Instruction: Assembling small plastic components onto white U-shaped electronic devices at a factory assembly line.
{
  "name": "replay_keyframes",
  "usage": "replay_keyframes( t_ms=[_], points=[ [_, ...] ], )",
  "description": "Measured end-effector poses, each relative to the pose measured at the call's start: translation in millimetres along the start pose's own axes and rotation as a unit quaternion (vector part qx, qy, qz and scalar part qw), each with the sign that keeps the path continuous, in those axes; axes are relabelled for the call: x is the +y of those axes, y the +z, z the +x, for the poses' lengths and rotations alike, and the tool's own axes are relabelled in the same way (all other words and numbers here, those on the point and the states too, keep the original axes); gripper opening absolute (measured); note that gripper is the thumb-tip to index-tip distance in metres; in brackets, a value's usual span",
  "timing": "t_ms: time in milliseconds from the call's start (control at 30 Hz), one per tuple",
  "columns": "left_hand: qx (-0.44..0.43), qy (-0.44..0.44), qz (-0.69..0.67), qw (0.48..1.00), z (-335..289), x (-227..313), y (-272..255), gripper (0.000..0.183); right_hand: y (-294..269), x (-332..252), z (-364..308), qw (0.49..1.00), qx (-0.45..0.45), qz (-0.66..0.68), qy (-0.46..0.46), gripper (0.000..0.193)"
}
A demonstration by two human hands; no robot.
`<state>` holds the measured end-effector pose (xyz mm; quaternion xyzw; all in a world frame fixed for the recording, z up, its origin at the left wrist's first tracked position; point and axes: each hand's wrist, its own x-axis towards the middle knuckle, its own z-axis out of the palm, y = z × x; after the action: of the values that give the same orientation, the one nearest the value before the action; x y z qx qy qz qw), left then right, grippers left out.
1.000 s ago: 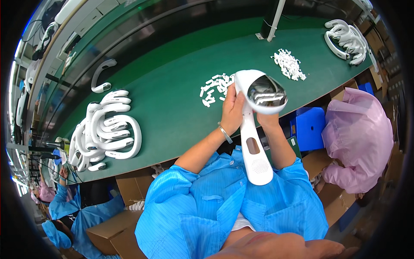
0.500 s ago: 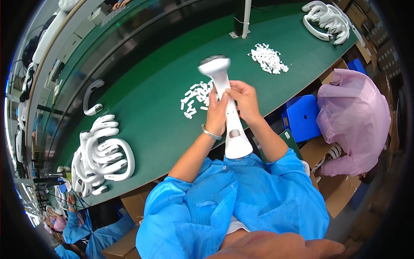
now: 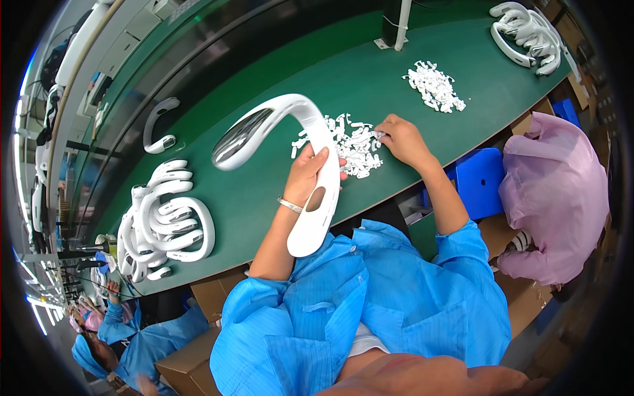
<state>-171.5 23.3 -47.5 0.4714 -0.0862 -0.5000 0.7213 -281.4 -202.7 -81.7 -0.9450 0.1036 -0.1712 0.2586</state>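
A white, curved neckband unit (image 3: 323, 137), shaped like a neck fan, is gripped by my left hand (image 3: 304, 173) around its middle. One end, with a glossy dark inset, bends away to the left; the other, with an oval opening, points down toward my chest. Over the right edge of a loose pile of small white plastic parts (image 3: 356, 150), my right hand (image 3: 404, 140) is closed, thumb and fingertips pinched together. A small white part seems to show at those fingertips. The pile lies on the green table (image 3: 247, 204), partly behind the neckband unit.
A heap of similar neckband units (image 3: 210, 228) sits at the left, with a single one (image 3: 160, 144) behind it. Another small-parts pile (image 3: 434, 86) and more units (image 3: 528, 39) are farther right. A post (image 3: 401, 26) rises at the back. A pink-clothed person (image 3: 555, 191) is at right.
My right hand has let go of the neckband unit and moved right to the small-parts pile. My left hand has turned the unit, so its curved end now swings left.
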Motion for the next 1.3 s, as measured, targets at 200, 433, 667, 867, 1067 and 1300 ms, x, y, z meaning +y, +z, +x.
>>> replay_keyframes(
  t_ms=[200,433,667,867,1067,1300],
  points=[
    [0.045,-0.043,0.016,0.998,13,-12,3,0.029,7,-2,4,0.996,-0.001,0.076,0.045,0.014],
    [0.007,0.018,0.007,1.0,21,-12,12,0.045,16,-4,5,0.995,0.031,0.082,0.04,0.017],
    [-0.016,0.017,-0.031,0.999,24,-25,11,0.041,20,-10,4,0.987,0.096,0.125,0.041,0.016],
    [-0.041,0.029,-0.075,0.996,20,-18,17,0.041,-1,-55,-4,0.879,0.038,0.463,0.108,0.014],
    [0.001,0.072,-0.016,0.997,19,-25,31,0.04,-2,-88,-9,0.889,0.03,0.448,0.093,0.017],
    [-0.005,0.09,-0.011,0.996,10,-25,42,0.042,-6,-89,-13,0.931,0.053,0.348,0.091,0.028]
  ],
)
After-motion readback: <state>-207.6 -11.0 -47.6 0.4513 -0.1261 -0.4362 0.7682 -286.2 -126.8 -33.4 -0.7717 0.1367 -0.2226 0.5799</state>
